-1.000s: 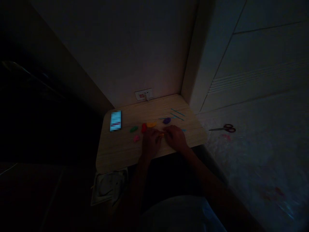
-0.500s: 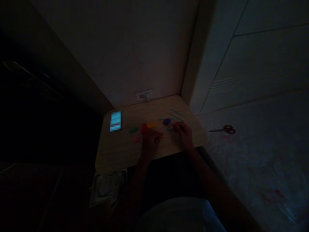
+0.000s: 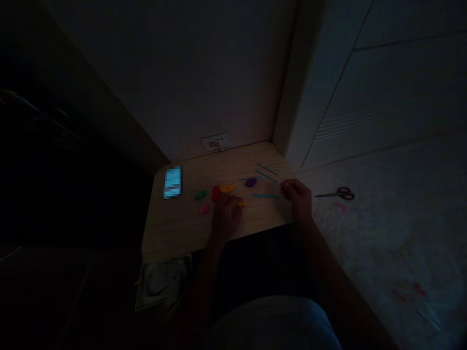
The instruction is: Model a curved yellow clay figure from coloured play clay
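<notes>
- A pale, shallow tray-like thing [image 3: 164, 283] sits below the table's [image 3: 156, 233] near left corner; too dark to make out what it holds.
- Left hand [image 3: 225, 215]: fingers curled in, a small orange piece [image 3: 242, 204] pinched at the tips, over the middle of the table toward its near side.
- Right hand [image 3: 298, 195]: fingers bunched together above the table's right edge, well apart from the left; cannot tell whether anything is between them.
- Just beyond the left hand: a red lump [image 3: 216, 193] and a yellow piece [image 3: 228, 187]. Cannot tell if the hand touches the red one.
- Left of it: a green lump [image 3: 200, 195] and a pink piece [image 3: 205, 209].
- Between the hands: a flat blue stick [image 3: 265, 196], with a purple lump [image 3: 250, 182] and three thin sticks [image 3: 267, 169] farther back.
- Phone [image 3: 172, 183], screen lit, near the left edge; wood shows from there to the near edge.
- Back edge runs along the wall [image 3: 241, 97]; scissors [image 3: 334, 194] lie off the right edge on the floor [image 3: 383, 253].
</notes>
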`<state>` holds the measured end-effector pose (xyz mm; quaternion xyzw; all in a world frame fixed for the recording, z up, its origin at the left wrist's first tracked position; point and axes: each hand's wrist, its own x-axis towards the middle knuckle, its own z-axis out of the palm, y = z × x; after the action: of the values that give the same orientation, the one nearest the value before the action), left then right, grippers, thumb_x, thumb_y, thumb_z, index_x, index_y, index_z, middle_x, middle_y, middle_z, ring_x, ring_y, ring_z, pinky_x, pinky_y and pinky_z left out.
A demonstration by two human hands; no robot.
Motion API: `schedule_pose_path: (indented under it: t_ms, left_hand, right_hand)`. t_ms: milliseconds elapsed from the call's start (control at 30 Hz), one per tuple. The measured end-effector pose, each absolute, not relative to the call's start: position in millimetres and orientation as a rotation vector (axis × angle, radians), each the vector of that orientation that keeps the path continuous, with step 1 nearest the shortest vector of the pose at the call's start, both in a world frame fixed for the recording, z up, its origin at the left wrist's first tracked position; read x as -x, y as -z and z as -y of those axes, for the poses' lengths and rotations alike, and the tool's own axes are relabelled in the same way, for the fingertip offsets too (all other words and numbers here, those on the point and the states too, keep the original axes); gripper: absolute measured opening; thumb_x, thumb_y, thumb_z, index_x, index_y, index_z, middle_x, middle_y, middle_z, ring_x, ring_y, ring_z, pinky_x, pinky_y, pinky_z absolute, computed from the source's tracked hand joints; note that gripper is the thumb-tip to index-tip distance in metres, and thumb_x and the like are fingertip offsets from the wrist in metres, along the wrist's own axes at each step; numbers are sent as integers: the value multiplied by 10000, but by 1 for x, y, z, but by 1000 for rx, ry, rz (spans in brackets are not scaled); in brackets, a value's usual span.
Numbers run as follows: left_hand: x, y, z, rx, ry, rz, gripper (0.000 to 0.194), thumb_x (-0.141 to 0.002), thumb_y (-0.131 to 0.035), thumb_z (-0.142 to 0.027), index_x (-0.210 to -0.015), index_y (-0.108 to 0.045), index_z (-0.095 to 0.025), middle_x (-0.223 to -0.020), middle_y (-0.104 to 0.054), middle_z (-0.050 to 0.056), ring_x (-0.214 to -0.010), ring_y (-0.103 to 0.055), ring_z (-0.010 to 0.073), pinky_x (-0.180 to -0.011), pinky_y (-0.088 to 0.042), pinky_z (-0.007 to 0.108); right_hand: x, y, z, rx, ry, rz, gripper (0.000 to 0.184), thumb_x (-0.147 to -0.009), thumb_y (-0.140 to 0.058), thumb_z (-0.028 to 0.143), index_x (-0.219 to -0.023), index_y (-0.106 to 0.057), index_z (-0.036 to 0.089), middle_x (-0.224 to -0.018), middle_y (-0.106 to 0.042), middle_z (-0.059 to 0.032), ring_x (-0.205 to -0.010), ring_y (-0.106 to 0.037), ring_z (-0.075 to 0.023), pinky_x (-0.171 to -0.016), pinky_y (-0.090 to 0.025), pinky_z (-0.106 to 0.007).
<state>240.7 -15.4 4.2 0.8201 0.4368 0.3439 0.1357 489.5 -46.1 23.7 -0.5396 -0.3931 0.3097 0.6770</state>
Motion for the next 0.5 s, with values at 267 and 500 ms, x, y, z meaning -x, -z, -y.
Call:
schedule_pose_path:
  t_ms: [267, 500]
  left_hand:
    - [-243, -8, 16, -2453, -911, -1249, 150, -928, -648, -159, -1031, -750, -198, -1051, -689, 72, -1053, -616, 261, -998, -492, 451]
    - [-242, -9, 19, -2369, -965, -1259, 142, -944, -622, -142, -1008, -738, -190, -1014, -702, 62, -1027, -628, 248, -981, -497, 430]
  right_hand:
    - [-505, -6, 75, 1527, -527, 1499, 227, -879, -629, 372, -893, -775, 199, -843, -772, -70, -706, -673, -202, -669, -521, -318]
    - [-500, -3, 71, 1562, -448, 1563, 247, -916, -576, 360, -950, -763, 201, -922, -779, -90, -791, -706, -231, -737, -539, -354]
